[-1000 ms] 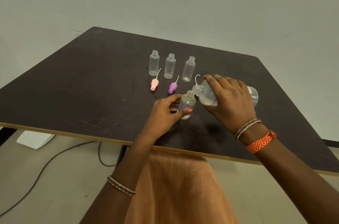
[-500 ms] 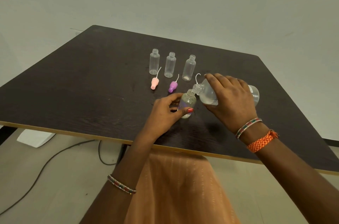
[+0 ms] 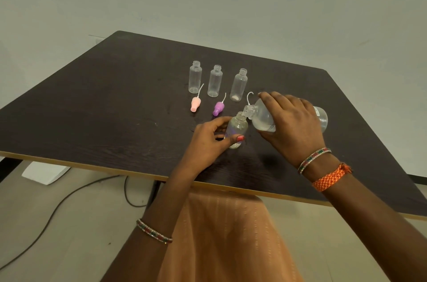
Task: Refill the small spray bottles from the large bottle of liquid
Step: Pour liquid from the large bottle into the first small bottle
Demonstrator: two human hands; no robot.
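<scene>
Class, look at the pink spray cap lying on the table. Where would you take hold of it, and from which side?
Grip the pink spray cap across its stubby body, coming from above. It lies on its side with the thin dip tube pointing toward the empty bottles, so avoid that flimsy tube and the far side.

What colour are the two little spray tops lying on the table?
One spray top is pink, the other spray top is purple. The head view shows them.
</scene>
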